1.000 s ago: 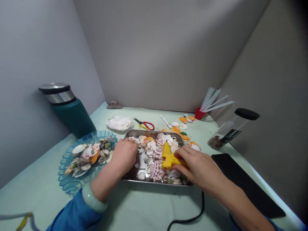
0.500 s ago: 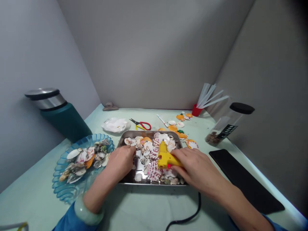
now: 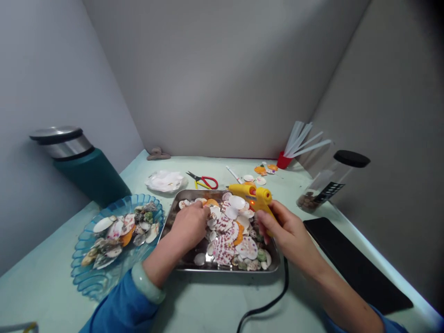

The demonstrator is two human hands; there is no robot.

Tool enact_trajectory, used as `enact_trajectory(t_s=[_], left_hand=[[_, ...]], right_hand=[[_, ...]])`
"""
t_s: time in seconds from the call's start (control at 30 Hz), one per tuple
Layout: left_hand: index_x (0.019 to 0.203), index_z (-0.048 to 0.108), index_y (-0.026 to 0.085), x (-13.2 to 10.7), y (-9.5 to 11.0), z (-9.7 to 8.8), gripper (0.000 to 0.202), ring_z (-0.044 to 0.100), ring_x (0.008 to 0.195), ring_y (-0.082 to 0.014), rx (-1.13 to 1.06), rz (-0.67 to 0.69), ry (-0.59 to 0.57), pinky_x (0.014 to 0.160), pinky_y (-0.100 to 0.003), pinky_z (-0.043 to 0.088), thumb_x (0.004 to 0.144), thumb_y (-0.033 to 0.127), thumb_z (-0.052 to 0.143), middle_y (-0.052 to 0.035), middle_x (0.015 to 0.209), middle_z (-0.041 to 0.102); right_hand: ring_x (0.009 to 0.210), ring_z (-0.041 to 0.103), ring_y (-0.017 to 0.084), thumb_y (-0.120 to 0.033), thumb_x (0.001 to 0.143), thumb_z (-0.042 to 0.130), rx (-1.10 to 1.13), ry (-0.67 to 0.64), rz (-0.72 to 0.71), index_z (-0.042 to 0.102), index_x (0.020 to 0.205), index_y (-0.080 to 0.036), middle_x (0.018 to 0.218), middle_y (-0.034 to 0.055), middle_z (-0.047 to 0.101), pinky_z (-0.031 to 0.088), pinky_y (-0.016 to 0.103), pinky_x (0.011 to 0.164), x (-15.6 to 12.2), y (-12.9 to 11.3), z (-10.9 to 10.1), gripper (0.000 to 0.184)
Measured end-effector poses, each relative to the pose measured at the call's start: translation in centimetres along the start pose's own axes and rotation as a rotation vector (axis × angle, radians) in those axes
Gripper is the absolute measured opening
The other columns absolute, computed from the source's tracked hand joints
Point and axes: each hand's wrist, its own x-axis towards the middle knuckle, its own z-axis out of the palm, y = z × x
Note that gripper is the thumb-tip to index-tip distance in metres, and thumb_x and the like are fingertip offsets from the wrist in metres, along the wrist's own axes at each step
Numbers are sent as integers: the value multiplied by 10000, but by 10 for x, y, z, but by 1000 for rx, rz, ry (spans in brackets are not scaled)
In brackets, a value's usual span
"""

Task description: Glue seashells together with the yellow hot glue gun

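A metal tray (image 3: pixel 225 270) full of seashells stands in front of me. My left hand (image 3: pixel 189 226) reaches into its left half, fingers bent and pressed together among the shells; whatever they pinch is hidden. In my right hand (image 3: pixel 286 229) is a yellow hot glue gun (image 3: pixel 258 196), gripped by its handle over the tray's right side. The nozzle points left, and a small red light glows on the body. Below it lie a purple-speckled scallop shell (image 3: pixel 224 249), an orange shell (image 3: pixel 239 233) and a white shell (image 3: pixel 237 202).
On the left stand a blue glass plate (image 3: pixel 81 275) of shells and a teal bottle (image 3: pixel 92 175). Behind the tray lie red-and-yellow-handled cutters (image 3: pixel 209 182). A red cup (image 3: pixel 284 161) holds glue sticks. A lidded jar (image 3: pixel 335 178), black slab (image 3: pixel 355 263) and black cord (image 3: pixel 270 304) are right.
My right hand has lifted and turned the glue gun, its nozzle swinging from facing away to facing left. My left hand has moved right and farther into the tray.
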Motion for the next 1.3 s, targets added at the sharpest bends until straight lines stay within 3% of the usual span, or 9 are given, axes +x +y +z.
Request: enact_trajectory(t_s=[0.2, 0.37, 0.53, 0.67, 0.83, 0.97, 1.13, 1.3], left_hand=[[941, 682, 215, -8, -12, -10, 262, 635, 875, -210, -65, -15, 19, 769, -286, 451, 881, 252, 430, -89, 949, 677], [889, 696, 237, -25, -21, -16, 232, 649, 839, -225, -88, -48, 2, 719, -288, 453, 839, 208, 471, -67, 908, 713], [904, 684, 238, -39, -9, -12, 203, 621, 930, -231, -117, 4, 18, 746, -300, 450, 795, 188, 520, -56, 1015, 671], [883, 682, 231, -37, 2, -3, 192, 614, 898, -233, -60, 111, -17, 693, -306, 451, 800, 177, 519, -64, 947, 660], [830, 668, 199, -37, 6, -3, 142, 611, 886, -259, 31, 51, 58, 702, -336, 443, 802, 190, 528, -87, 899, 668], [774, 658, 216, -41, 12, -5, 164, 646, 753, -246, -90, 64, -106, 629, -324, 435, 826, 264, 510, -69, 798, 701], [937, 667, 226, -41, 21, -4, 191, 653, 767, -246, -282, 15, -141, 646, -314, 437, 789, 249, 549, -61, 777, 717], [1000, 668, 237, -40, 25, -12, 239, 635, 726, -173, -598, 168, -188, 655, -257, 435, 841, 256, 491, -22, 821, 727]], right_hand=[[484, 467, 97, -436, 864, 548, 262, 0, 61, 484, 810, -214, 605, -61, 506, 406, 218, 445, 3, 2, 4, 237], [476, 471, 83, -439, 856, 559, 324, 15, 52, 495, 802, -207, 649, -49, 538, 412, 214, 447, 3, 7, 9, 247], [481, 461, 99, -454, 846, 570, 302, 14, 55, 471, 793, -218, 638, -51, 522, 393, 221, 432, 4, 15, 13, 261], [479, 452, 108, -450, 844, 578, 259, 24, 46, 484, 812, -215, 621, -47, 514, 372, 233, 433, 4, 17, 15, 255], [465, 438, 102, -419, 856, 573, 226, 24, 35, 519, 852, -214, 580, -62, 499, 355, 233, 438, 3, 15, 15, 212], [467, 431, 106, -408, 855, 571, 214, 39, 45, 531, 864, -215, 562, -66, 485, 346, 237, 437, 4, 12, 16, 197], [459, 429, 108, -401, 824, 599, 199, 68, 46, 531, 840, -206, 534, -67, 472, 343, 242, 433, 3, 9, 17, 207], [459, 435, 104, -406, 828, 603, 220, 102, 20, 530, 849, -203, 554, -65, 483, 353, 240, 451, 2, 13, 17, 217]])
